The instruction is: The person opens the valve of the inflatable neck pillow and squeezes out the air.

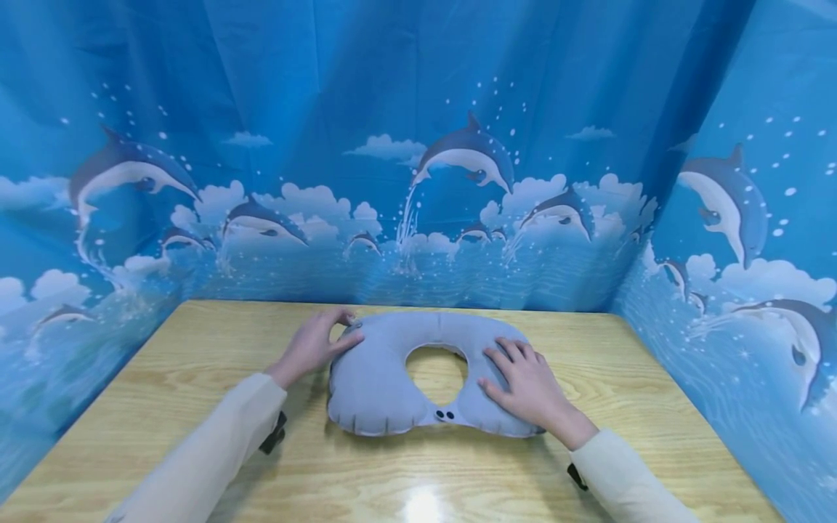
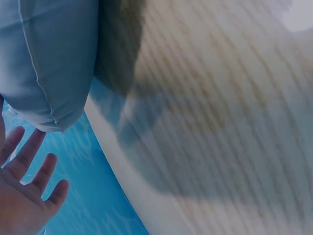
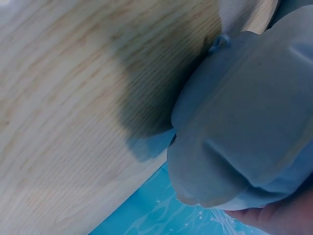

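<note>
Cream sleeves [image 1: 212,450] overlap the wood-grained worktop [image 1: 418,479]. Centred: smooth grey fabric pillow [image 1: 379,370], rounded, seam-puckered, round-holed. Left grip [image 1: 314,345] touches its 10 o'clock corner, fingers unclenched; right grip [image 1: 531,386] rests at 3 o'clock, fingers spread. Dark round snaps [image 1: 439,414]: 6 o'clock.

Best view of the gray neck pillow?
Head: the gray neck pillow is nearly all in view, with its two dark snaps. Left wrist shows just one seamed end; right wrist, a creased end cut off by the frame.
</note>
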`<state>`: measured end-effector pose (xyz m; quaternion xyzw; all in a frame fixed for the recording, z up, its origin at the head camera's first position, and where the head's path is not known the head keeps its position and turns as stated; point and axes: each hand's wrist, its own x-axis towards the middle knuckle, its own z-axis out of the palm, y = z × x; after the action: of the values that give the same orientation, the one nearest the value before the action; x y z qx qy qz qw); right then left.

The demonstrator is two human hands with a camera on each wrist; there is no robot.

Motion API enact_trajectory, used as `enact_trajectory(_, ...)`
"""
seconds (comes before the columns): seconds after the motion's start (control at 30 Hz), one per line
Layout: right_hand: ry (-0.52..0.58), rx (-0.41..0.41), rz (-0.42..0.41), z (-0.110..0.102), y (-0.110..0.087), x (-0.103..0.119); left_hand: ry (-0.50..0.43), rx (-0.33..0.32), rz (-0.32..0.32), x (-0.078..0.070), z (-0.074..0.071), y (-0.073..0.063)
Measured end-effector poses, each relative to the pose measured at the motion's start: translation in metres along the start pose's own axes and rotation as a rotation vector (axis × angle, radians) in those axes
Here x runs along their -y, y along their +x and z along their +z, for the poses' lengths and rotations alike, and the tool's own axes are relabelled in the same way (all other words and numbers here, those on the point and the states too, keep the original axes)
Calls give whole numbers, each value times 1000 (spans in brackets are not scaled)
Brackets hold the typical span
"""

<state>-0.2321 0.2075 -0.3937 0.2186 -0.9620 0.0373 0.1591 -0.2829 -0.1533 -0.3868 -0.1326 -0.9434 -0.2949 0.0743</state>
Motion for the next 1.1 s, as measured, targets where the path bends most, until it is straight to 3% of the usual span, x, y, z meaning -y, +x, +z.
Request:
enact_trajectory(0.3, -18, 47, -19, -8, 2, 3, 29, -19, 23, 4, 7, -3)
enact_trajectory(0.5, -27, 77, -31, -14, 6, 4, 52, -22, 6, 3, 9, -5)
enact_trajectory(0.9, 24, 118, -68, -31, 21, 9, 218, -40, 12, 1, 13, -9)
enact_trajectory(1.1, 20, 132, -90, -41, 35, 18, 253, -54, 19, 1, 17, -11)
